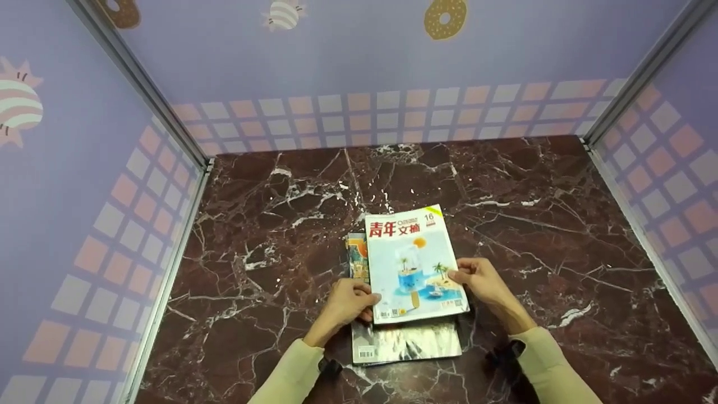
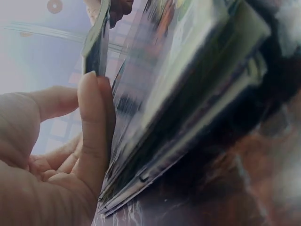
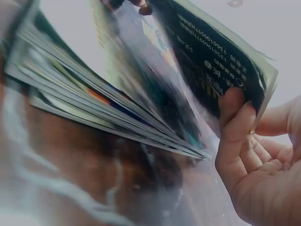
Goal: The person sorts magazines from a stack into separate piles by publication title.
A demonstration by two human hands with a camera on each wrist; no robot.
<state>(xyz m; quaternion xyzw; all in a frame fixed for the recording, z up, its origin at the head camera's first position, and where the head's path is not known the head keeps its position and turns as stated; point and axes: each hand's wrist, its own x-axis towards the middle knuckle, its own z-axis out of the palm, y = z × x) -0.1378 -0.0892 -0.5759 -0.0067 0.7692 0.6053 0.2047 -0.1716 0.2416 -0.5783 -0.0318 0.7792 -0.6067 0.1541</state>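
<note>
Magazine (image 1: pixel 415 266): cover up, held just above a pile of magazines (image 1: pixel 415 341), slightly skewed to it; wrist views show a gap underneath. Pile sticks out at the left and near side. Magazine sits between the hands: left hand (image 1: pixel 349 301) pinches its left edge toward the near corner, right hand (image 1: pixel 486 282) pinches the right edge a bit farther out. To handle it well, I'd keep both edges level, grip both page block and covers so nothing fans, and go light to avoid creases. Pile lies on the marbled tabletop (image 1: pixel 263 224), patterned walls (image 1: pixel 348 56) around.
</note>
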